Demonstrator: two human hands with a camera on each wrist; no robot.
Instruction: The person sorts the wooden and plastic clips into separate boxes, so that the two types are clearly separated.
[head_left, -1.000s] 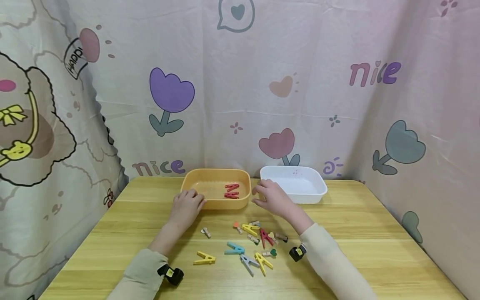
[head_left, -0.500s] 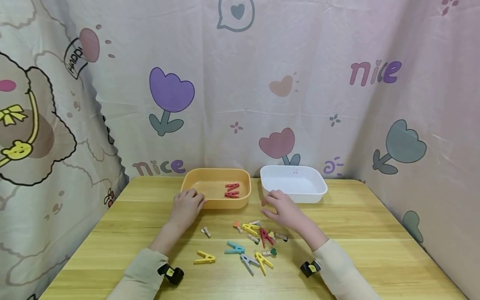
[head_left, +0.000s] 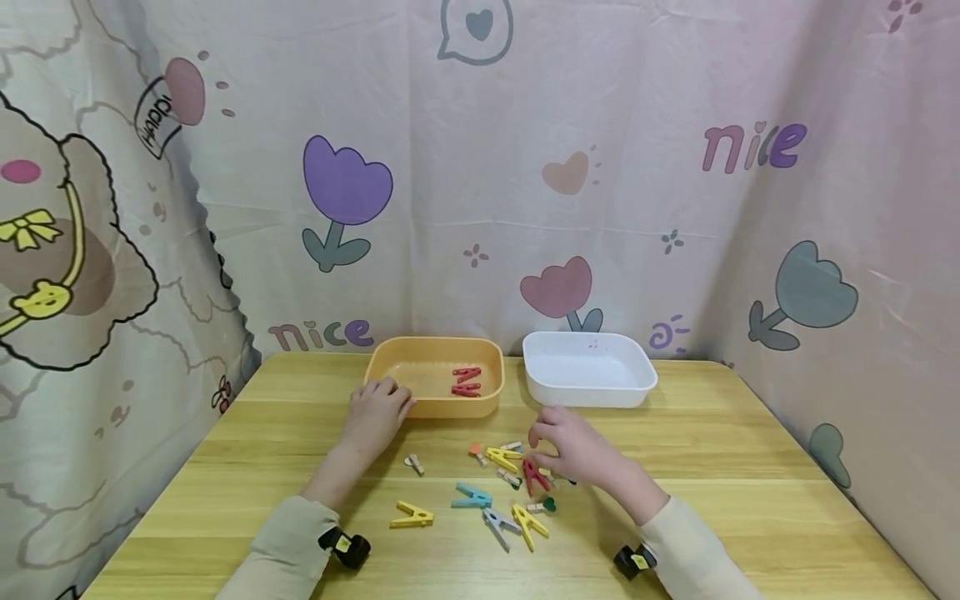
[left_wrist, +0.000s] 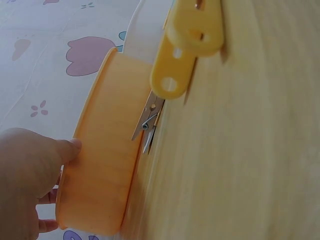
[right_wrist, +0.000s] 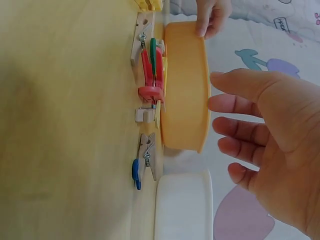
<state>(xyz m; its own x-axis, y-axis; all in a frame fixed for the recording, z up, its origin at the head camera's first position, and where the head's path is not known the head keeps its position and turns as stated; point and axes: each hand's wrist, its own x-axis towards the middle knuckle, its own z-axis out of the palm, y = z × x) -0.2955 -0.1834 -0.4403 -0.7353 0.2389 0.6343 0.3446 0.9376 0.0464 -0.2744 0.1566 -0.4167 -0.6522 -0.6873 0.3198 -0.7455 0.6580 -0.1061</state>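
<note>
My left hand [head_left: 377, 408] holds the near-left rim of an orange plastic basin [head_left: 450, 408], thumb against its outer wall in the left wrist view. Two red clothespins [head_left: 467, 390] lie inside that basin. Over the right side of a loose group of clothespins hovers my right hand [head_left: 573, 442], fingers loosely bent around nothing. Just below its fingertips lies another red clothespin [head_left: 535, 477]; the right wrist view shows a gap between them. Nearby are a yellow clothespin [head_left: 504, 458] and small wooden pegs with coloured ends, such as one with a blue end [right_wrist: 147, 157], partly hidden by my hand in the head view.
A white basin [head_left: 592, 396] stands right of the orange one. Closer to me lie a light-blue clothespin [head_left: 472, 497], a grey clothespin [head_left: 499, 527] and a yellow clothespin [head_left: 411, 516]. A patterned curtain [head_left: 450, 167] hangs behind the wooden table [head_left: 225, 500].
My right hand has moved back from between the two basins, toward me and slightly right, to above the loose clothespins. My left hand has stayed at the orange basin's rim.
</note>
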